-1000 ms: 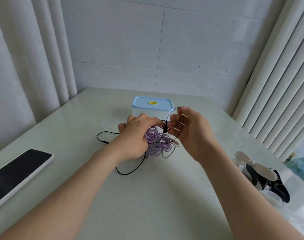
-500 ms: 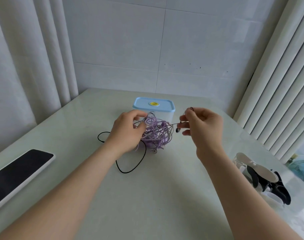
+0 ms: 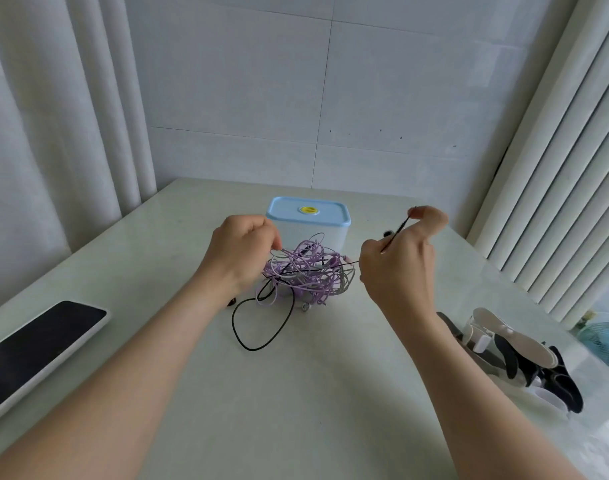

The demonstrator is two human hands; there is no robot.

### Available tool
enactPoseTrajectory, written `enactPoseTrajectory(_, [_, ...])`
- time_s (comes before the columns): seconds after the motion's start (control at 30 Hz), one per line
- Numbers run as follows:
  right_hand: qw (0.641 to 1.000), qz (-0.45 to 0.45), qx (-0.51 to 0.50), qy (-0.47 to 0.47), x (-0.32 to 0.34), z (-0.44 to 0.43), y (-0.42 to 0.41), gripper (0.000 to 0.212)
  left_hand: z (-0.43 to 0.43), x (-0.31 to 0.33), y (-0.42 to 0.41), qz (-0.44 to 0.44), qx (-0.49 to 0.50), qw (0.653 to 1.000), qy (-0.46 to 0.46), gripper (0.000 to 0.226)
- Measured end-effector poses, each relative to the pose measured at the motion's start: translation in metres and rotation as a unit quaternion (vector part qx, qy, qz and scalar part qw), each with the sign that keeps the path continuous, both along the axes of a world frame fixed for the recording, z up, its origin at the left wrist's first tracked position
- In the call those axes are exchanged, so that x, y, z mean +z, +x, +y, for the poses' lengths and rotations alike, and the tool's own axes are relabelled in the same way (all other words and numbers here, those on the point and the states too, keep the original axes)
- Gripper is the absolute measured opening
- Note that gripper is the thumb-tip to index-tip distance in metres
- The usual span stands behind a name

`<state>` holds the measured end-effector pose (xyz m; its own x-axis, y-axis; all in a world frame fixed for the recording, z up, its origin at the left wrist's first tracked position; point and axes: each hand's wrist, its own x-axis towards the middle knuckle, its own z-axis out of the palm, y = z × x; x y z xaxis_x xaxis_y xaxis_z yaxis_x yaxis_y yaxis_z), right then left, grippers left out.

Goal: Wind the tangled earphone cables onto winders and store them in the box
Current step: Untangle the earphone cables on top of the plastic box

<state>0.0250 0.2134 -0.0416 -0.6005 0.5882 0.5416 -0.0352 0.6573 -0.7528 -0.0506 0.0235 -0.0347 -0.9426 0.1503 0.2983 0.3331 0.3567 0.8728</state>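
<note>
— Purple cords make up most of the tangle; its earbuds are hard to pick out.
— And the box?
— Lidded, just behind the tangle; contents hidden.
— The hands?
— The left hand pinches strands at the tangle's left edge, fingertips mostly hidden. The right hand, curled, pinches a black cable stretched taut from the tangle between them.
— Winders?
— Far right, partly behind the forearm.

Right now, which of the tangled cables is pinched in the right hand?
The black cable: the right hand pinches it taut. It alone runs out of the purple tangle, which the left hand grips.
</note>
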Motion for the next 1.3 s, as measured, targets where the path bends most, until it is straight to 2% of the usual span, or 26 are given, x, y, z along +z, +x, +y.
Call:
enactPoseTrajectory(0.13, [0.998, 0.056, -0.011, -0.010, 0.002, 0.000, 0.000, 0.052, -0.010, 0.006, 0.007, 0.007, -0.074, 0.992, -0.106, 0.018])
enactPoseTrajectory(0.23, [0.998, 0.055, -0.011, 0.013, 0.003, -0.001, 0.000, 0.057, -0.009, 0.002, 0.010, 0.065, -0.099, 0.965, -0.233, 0.002])
enactPoseTrajectory(0.3, [0.998, 0.052, -0.015, 0.032, 0.005, -0.001, 0.001, 0.064, -0.009, -0.004, 0.007, 0.104, -0.088, 0.951, -0.277, 0.005])
enactPoseTrajectory(0.37, [0.997, 0.046, -0.009, 0.057, 0.007, -0.001, 0.004, 0.054, -0.008, -0.008, 0.004, 0.124, -0.070, 0.949, -0.281, 0.005])
enactPoseTrajectory(0.43, [0.995, 0.023, -0.023, 0.094, 0.007, 0.002, 0.003, 0.023, -0.006, -0.010, 0.003, 0.139, -0.055, 0.947, -0.284, 0.007])
enactPoseTrajectory(0.47, [0.994, 0.007, -0.036, 0.107, 0.007, 0.002, 0.003, 0.017, -0.005, -0.011, 0.003, 0.144, -0.048, 0.945, -0.291, 0.008])
enactPoseTrajectory(0.57, [0.980, -0.067, -0.089, 0.165, 0.007, 0.000, 0.005, 0.039, -0.004, -0.013, 0.002, 0.141, -0.031, 0.937, -0.317, 0.010])
enactPoseTrajectory(0.67, [0.951, -0.163, -0.134, 0.228, 0.011, 0.003, 0.008, 0.040, -0.004, -0.016, 0.000, 0.123, -0.030, 0.936, -0.329, 0.009])
enactPoseTrajectory(0.77, [0.954, -0.143, -0.096, 0.247, 0.011, 0.004, 0.007, 0.041, -0.003, -0.017, -0.006, 0.111, -0.033, 0.960, -0.256, 0.011])
enactPoseTrajectory(0.9, [0.974, -0.064, -0.049, 0.213, 0.010, 0.000, 0.005, 0.051, -0.005, -0.010, -0.007, 0.103, -0.015, 0.981, -0.161, 0.011])
enactPoseTrajectory(0.97, [0.991, -0.017, 0.010, 0.133, 0.014, -0.004, 0.006, 0.051, -0.006, -0.008, -0.005, 0.104, -0.022, 0.982, -0.153, 0.010])
enactPoseTrajectory(1.03, [0.994, -0.024, 0.108, 0.005, 0.023, -0.007, 0.011, 0.044, -0.006, -0.008, -0.002, 0.097, -0.034, 0.983, -0.152, 0.010])
enactPoseTrajectory(1.1, [0.960, -0.077, 0.235, -0.134, 0.029, -0.011, 0.016, 0.040, -0.006, -0.007, 0.001, 0.093, -0.035, 0.984, -0.148, 0.016])
enactPoseTrajectory(1.13, [0.937, -0.116, 0.287, -0.164, 0.030, -0.013, 0.019, 0.037, -0.006, -0.006, 0.002, 0.095, -0.031, 0.984, -0.150, 0.019])
enactPoseTrajectory(1.2, [0.911, -0.173, 0.345, -0.146, 0.031, -0.016, 0.022, 0.036, -0.005, -0.007, 0.001, 0.109, -0.024, 0.980, -0.164, 0.020])
enactPoseTrajectory(1.3, [0.908, -0.196, 0.353, -0.110, 0.030, -0.015, 0.022, 0.043, -0.005, -0.013, -0.002, 0.154, -0.040, 0.971, -0.176, 0.008])
